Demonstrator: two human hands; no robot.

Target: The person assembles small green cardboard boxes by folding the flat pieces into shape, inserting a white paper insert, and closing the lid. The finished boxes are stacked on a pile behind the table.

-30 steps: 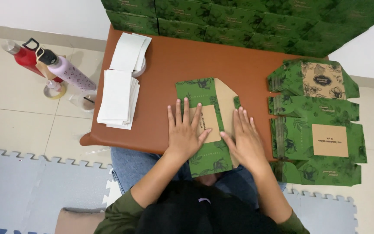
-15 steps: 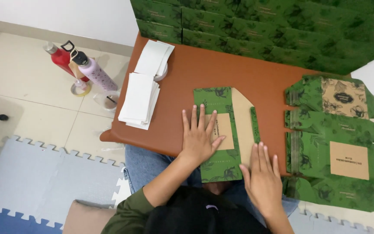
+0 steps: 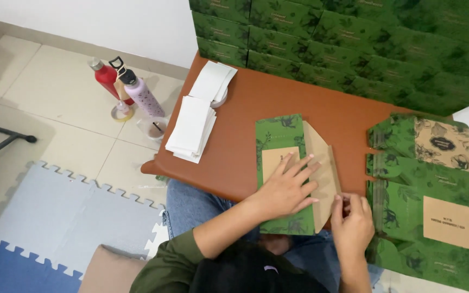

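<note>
A flat green cardboard box blank (image 3: 280,144) with a leaf print and a brown panel lies on the brown table (image 3: 234,152). My left hand (image 3: 287,187) rests flat on it, fingers spread, pressing it down. Its kraft-brown inner flap (image 3: 324,173) is folded up along the right side. My right hand (image 3: 351,220) pinches the lower edge of that flap at the table's near edge.
Several unfolded green box blanks (image 3: 435,190) lie stacked at the right. Finished green boxes (image 3: 354,43) line the back of the table. White paper stacks (image 3: 194,125) sit at the left edge. Two bottles (image 3: 131,89) stand on the tile floor beside foam mats (image 3: 55,217).
My right hand has slid from flat on the blank down to its lower right edge and closed on the brown flap, which now stands folded up. My left hand stays pressing.
</note>
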